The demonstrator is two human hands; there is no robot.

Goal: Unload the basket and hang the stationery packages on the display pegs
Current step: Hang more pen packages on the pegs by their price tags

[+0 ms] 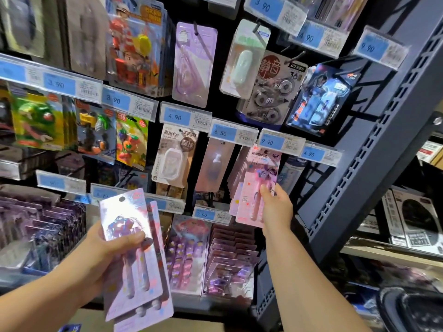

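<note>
Nearest, lower left of the frame: left hand (112, 245) clamped on a fanned stack of pink pen packages (136, 257), thumb pressed across the front card, other fingers hidden behind. Long axis roughly upright, tilted slightly left at the top, punched hang hole (122, 199) uppermost and uncovered.

Farther in, right of centre: right hand (275, 204) reaching up to the display, thumb and fingertips pinching the lower edge of a pink package (251, 200) at the front of a hanging bunch under the 9.90 price tag (273, 142). Peg itself hidden behind tag and cards, so seating on it cannot be told.

Likely next: another card from the stack to the same peg, lying up and to the right of the left hand; right hand much nearer. Basket possibly the dark rim at lower right, unclear.
</note>
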